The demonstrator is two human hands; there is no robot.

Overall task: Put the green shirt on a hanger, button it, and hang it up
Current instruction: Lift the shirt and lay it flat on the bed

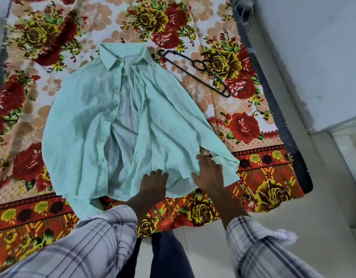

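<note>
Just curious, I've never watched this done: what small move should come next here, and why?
Probably reach the right hand for the black hanger: it lies untouched beside the collar, while the green shirt is spread open and unbuttoned on the bed. The left hand is at the hem.

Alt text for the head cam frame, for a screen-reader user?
An unbuttoned green shirt lies spread on a floral bedspread, a black hanger lying apart beside its collar. At the hem, the left hand curls its fingers on the fabric; the right hand lies flat near a sleeve cuff.
</note>
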